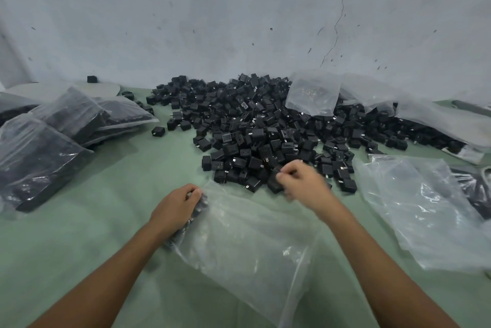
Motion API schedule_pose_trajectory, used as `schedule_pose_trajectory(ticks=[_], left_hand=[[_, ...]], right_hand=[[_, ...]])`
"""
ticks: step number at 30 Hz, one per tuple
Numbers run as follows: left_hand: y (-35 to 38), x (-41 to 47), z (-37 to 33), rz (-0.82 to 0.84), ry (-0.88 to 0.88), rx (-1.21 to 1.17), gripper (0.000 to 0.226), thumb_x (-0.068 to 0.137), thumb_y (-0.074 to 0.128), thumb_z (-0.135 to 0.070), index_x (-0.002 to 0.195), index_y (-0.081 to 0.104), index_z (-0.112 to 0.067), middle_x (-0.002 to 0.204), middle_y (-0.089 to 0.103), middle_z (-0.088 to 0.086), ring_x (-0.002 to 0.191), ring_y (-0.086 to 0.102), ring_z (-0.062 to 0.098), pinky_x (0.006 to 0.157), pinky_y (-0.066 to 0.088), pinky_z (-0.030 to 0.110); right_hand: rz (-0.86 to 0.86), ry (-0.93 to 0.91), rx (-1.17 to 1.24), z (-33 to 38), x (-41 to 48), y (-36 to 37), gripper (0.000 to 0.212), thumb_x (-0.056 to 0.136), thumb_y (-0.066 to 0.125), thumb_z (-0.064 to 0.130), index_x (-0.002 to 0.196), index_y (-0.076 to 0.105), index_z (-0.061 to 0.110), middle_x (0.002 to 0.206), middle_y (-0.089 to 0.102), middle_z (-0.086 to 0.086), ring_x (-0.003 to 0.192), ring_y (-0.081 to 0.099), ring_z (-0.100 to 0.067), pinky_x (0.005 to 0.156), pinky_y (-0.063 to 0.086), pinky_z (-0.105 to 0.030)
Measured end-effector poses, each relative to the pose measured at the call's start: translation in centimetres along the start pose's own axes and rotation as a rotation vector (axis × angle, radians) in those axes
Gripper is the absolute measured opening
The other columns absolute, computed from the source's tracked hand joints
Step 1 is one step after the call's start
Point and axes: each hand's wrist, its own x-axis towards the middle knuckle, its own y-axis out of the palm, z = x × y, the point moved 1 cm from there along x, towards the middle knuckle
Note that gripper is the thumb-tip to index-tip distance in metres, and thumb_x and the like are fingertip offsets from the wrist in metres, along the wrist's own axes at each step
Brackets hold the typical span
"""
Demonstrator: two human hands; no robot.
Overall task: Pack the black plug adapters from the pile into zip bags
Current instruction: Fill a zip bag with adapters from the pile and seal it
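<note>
1. Green table: carries everything listed below and meets a pale scuffed wall at its far edge.

2. Pile of black plug adapters: a wide heap at centre, longest from left to right, spreading from the wall to just in front of your right hand. The units are small matte black cubes lying every way up. Some show metal prongs, others socket holes.

3. Filled bags: a stack at your far left, clear film over dark contents, leaning on one another.

4. Empty bags: crumpled clear film at your right. One more clear bag lies on top of the pile.

5. Zip bag: lies flat between your forearms, with its long axis running from far left to near right. I cannot tell which end is the mouth. A dark row of adapters shows along its left edge.

6. Left hand: your fingers are curled down over the bag's far left corner, gripping film and the adapters beneath.

7. Right hand: blurred, at the near edge of the pile. Your fingers are bent closed around one adapter, which points left out of your grip.

8. Stray adapter: alone on the table, left of the pile, prongs showing.
</note>
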Motion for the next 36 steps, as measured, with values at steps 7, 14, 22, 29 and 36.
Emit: schedule_pose_trajectory(ticks=[7,14,22,29,36], left_hand=[[0.0,0.2,-0.1,0.006,0.008,-0.018,0.027,0.104,0.043,-0.038,0.087,0.065,-0.034,0.078,0.065,-0.034,0.061,0.062,-0.005,0.06,0.04,0.023],[0.2,0.3,0.2,0.009,0.012,-0.002,0.027,0.103,0.044,-0.039,0.087,0.065,-0.035,0.075,0.069,-0.019,0.062,0.062,-0.002,0.065,0.045,0.026],[0.2,0.1,0.1,0.026,0.027,-0.01,0.028,0.104,0.042,-0.038,0.088,0.064,-0.032,0.076,0.07,-0.008,0.066,0.066,0.011,0.072,0.053,0.034],[0.0,0.2,0.1,0.023,0.016,0.023,0.027,0.105,0.041,-0.041,0.088,0.061,-0.032,0.079,0.069,-0.01,0.069,0.065,0.009,0.072,0.053,0.033],[0.2,0.2,0.1,0.018,0.003,0.02,0.027,0.105,0.041,-0.042,0.089,0.062,-0.033,0.078,0.069,-0.012,0.067,0.065,0.006,0.066,0.049,0.029]], right_hand=[[0.014,0.251,0.591,-4.7,-14.2,-5.7,0.022,0.094,0.058,0.004,0.094,0.079,0.013,0.077,0.068,-0.023,0.057,0.063,-0.023,0.051,0.056,-0.03],[0.219,0.346,0.77,-5.4,-15.9,3.3,0.019,0.089,0.067,0.002,0.107,0.073,-0.002,0.089,0.068,-0.025,0.075,0.066,-0.029,0.06,0.055,-0.032],[0.297,0.249,0.949,0.3,-6.7,10.6,0.035,0.097,0.047,-0.011,0.131,0.054,-0.004,0.104,0.067,-0.011,0.08,0.072,-0.013,0.075,0.06,-0.027],[-0.013,0.026,0.317,1.6,-2.7,14.2,0.026,0.088,0.055,-0.002,0.099,0.073,0.013,0.102,0.072,0.0,0.1,0.066,-0.019,0.095,0.052,-0.035],[0.047,-0.01,0.404,1.3,-2.6,16.0,0.025,0.098,0.053,0.009,0.095,0.065,0.031,0.095,0.072,0.005,0.084,0.072,-0.01,0.074,0.062,-0.033]])
